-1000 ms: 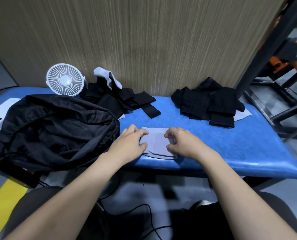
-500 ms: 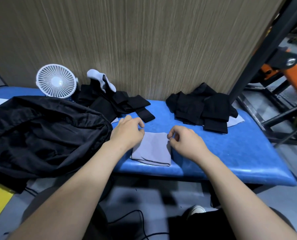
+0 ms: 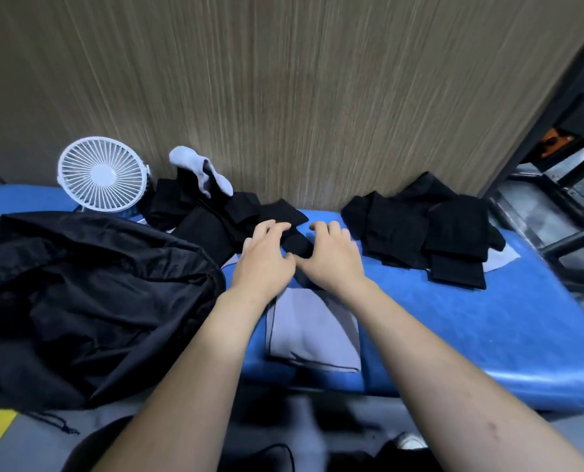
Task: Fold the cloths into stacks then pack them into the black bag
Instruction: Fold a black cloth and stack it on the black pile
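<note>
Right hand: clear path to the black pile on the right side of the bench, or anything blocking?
Probably yes. The right hand is over a black cloth mid-bench, and only bare blue bench lies between it and the folded black pile on its right. Nothing stands in that gap.

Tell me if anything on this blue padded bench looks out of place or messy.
One pale grey cloth is draped high on the unfolded black pile against the wood-grain wall, beside the white round fan. The right-hand black stack is splayed, not squared.

Both hands (image 3: pixel 300 257) left grey cloth (image 3: pixel 312 330), reaching black cloth (image 3: pixel 295 245).
</note>
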A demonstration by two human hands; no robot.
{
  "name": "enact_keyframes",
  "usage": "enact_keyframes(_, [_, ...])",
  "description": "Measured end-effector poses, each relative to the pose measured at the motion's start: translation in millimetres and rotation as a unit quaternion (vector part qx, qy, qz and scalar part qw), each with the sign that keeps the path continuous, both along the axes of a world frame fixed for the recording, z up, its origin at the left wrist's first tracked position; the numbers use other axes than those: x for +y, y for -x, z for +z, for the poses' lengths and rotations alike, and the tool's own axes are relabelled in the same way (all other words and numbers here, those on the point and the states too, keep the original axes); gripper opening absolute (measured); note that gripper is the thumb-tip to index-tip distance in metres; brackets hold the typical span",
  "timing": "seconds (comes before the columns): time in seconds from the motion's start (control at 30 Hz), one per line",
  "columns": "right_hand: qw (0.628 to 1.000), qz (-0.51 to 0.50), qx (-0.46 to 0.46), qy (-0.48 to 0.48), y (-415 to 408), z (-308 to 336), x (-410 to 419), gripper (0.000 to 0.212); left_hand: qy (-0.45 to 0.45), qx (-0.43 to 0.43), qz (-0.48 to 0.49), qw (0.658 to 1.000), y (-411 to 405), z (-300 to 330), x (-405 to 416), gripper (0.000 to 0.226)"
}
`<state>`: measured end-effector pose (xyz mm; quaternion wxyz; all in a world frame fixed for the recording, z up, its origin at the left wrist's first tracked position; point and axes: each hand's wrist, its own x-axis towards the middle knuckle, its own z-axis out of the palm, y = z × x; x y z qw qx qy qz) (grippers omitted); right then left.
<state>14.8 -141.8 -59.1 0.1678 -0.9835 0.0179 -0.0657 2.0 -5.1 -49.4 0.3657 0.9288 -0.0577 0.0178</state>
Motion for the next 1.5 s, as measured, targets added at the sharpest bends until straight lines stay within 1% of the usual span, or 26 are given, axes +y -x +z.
enact_keyframes(0.07, [1.000, -0.009, 0.001, 0.024, -4.6, -4.9, 4.8, 0.065, 0.000, 0.033, 0.006, 0.999, -2.2, -2.5, -3.7, 0.062])
enact_keyframes(0.13, [0.999, -0.012, -0.002, 0.051, -7.6, -6.7, 7.8, 0.059, 0.006, 0.048, 0.010, 0.999, -2.3, -4.1, -6.3, 0.065])
enact_keyframes(0.27, [0.999, -0.013, -0.010, 0.047, -5.0, -2.0, 9.4, 0.052, 0.010, 0.019, 0.007, 1.000, 0.0, -5.9, -5.4, 0.065])
enact_keyframes(0.4, [1.000, -0.012, 0.016, -0.013, 11.9, 12.0, -1.3, 0.043, -0.031, -0.049, -0.005, 0.998, 2.9, -6.5, -1.8, 0.070])
enact_keyframes(0.43, [0.999, -0.002, 0.030, -0.044, 17.3, 16.4, -5.6, 0.040, -0.049, -0.067, -0.002, 0.997, 3.6, -6.7, -2.0, 0.070])
enact_keyframes(0.5, [0.988, 0.030, 0.065, -0.136, 29.0, 25.6, -12.7, 0.039, -0.081, -0.090, 0.006, 0.993, 4.6, -7.3, -4.0, 0.069])
enact_keyframes(0.57, [0.972, 0.056, 0.074, -0.217, 40.9, 34.3, -16.4, 0.040, -0.104, -0.100, 0.007, 0.989, 5.3, -9.6, -7.3, 0.060])
enact_keyframes(0.6, [0.967, 0.063, 0.070, -0.238, 45.8, 37.8, -17.6, 0.040, -0.112, -0.105, 0.012, 0.988, 6.0, -11.2, -8.9, 0.054])
enact_keyframes(0.7, [0.959, 0.077, 0.066, -0.263, 55.7, 43.0, -22.6, 0.041, -0.110, -0.104, 0.036, 0.988, 9.2, -14.2, -13.5, 0.043])
enact_keyframes(0.87, [0.952, 0.059, 0.089, -0.285, 61.8, 43.8, -36.7, 0.042, -0.058, -0.113, 0.048, 0.991, 10.8, -7.3, -16.3, 0.025])
enact_keyframes(0.93, [0.948, 0.040, 0.092, -0.303, 61.6, 45.3, -44.5, 0.041, -0.041, -0.120, 0.038, 0.991, 10.0, -5.8, -14.5, 0.024])
enact_keyframes(1.03, [0.941, 0.014, 0.099, -0.324, 61.7, 49.9, -56.6, 0.035, -0.046, -0.135, 0.039, 0.989, 10.5, -3.8, -11.1, 0.024])
enact_keyframes(1.17, [0.948, -0.017, 0.098, -0.303, 59.7, 52.0, -69.3, 0.028, -0.058, -0.163, 0.061, 0.983, 13.2, 5.1, -7.5, 0.025])
enact_keyframes(1.27, [0.945, -0.045, 0.096, -0.308, 60.0, 51.4, -77.5, 0.029, -0.023, -0.175, 0.068, 0.982, 16.0, 12.8, -3.0, 0.019])
enact_keyframes(1.33, [0.941, -0.051, 0.098, -0.320, 62.6, 52.8, -81.8, 0.028, 0.024, -0.149, 0.080, 0.985, 18.6, 18.7, 1.1, 0.013])
enact_keyframes(1.43, [0.936, -0.058, 0.082, -0.337, 70.1, 56.2, -88.0, 0.019, 0.152, -0.038, 0.093, 0.983, 22.7, 28.0, 7.6, 0.013])
enact_keyframes(1.5, [0.932, -0.064, 0.059, -0.353, 75.7, 58.8, -92.7, 0.013, 0.256, 0.050, 0.075, 0.962, 25.5, 33.5, 10.9, 0.015])
